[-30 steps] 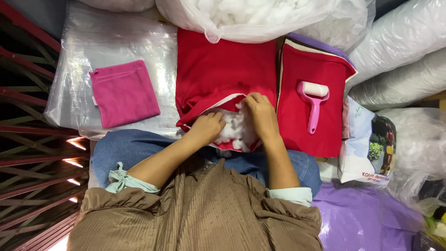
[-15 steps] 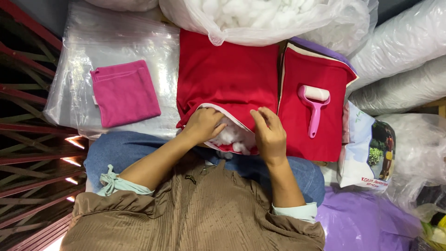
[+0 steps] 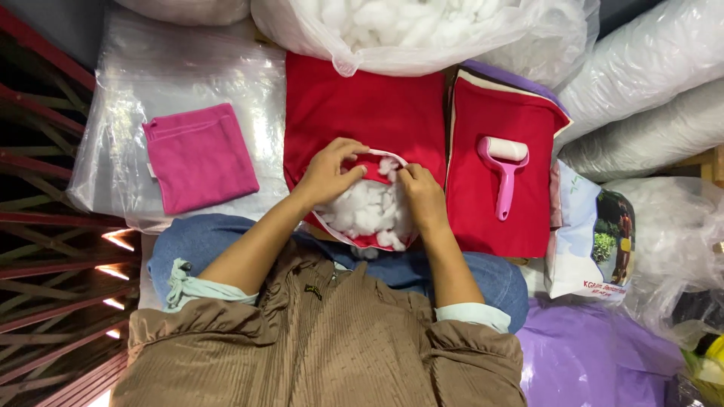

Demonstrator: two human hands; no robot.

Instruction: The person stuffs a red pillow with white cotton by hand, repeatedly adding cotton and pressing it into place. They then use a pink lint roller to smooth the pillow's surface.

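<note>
— The fingers of the left hand are pinching the upper lip of the red cushion cover, and the right hand is clamping its fingers together on the same rim from the other side — the two hands are holding the opening wide.

— And how far along is the filling?

— Partly done, I'd judge. White stuffing is showing in the mouth of the cover, which is lying across the person's lap at the near edge of the pile of plastic-wrapped bundles. The rest of the cover is still looking flat, so more filling and the closing are left.

— What is changing from half a second ago?

— The opening is gaping wider now, and more white fibre is showing. The right hand is moving up from the lower rim to the upper one, closer to the left.

— Anything else around?

— A pink lint roller is resting on a second red cover to the right, a pink cloth is lying at the left, and a big bag of stuffing is sitting at the far edge.
</note>
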